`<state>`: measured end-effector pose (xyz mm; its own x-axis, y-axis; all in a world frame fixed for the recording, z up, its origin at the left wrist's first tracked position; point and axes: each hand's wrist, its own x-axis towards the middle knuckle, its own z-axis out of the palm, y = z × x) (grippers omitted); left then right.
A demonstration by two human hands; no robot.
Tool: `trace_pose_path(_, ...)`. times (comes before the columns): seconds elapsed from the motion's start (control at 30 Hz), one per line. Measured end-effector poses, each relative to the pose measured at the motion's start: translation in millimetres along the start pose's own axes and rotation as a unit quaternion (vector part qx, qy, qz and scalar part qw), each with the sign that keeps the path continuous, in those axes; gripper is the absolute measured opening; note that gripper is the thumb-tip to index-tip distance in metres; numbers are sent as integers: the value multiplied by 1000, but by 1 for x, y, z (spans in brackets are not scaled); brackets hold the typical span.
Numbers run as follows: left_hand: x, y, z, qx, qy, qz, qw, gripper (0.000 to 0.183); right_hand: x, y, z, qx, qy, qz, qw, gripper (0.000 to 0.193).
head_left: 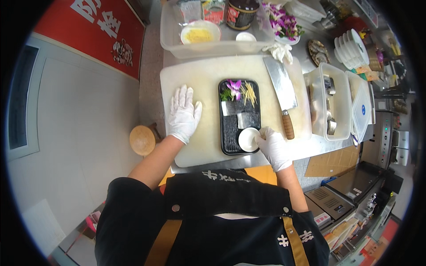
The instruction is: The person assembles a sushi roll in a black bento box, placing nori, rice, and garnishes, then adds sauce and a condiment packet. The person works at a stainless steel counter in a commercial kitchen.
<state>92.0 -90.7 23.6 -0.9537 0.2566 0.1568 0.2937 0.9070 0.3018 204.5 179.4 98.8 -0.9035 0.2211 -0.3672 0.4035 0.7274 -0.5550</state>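
Note:
My left hand point(183, 113), in a white glove, lies flat on the left of the white cutting board point(204, 80) with its fingers stretched out. In front of me a black rectangular tray point(229, 133) rests on the board. My gloved right hand point(273, 147) pinches the rim of a small white bowl point(248, 139) at the tray's near right corner. Beyond the bowl are two pale, silvery pieces of what looks like fish point(248, 119). At the far end sit a purple flower point(234, 88), green leaves point(226, 95) and thin yellow strips point(249, 94).
A cleaver point(282, 86) with a wooden handle lies right of the tray. A clear bin point(339, 102) with dark-skinned pieces stands beyond it. At the back are a plastic tub point(213, 50) and a bowl of purple flowers point(286, 26). A round stool point(142, 140) stands left.

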Motion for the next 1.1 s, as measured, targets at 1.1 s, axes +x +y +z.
trace_pose_path(1.1,1,-3,-6,-45,-32,-21,998,59,367,-301,-33,-283,68,-233,928,28)
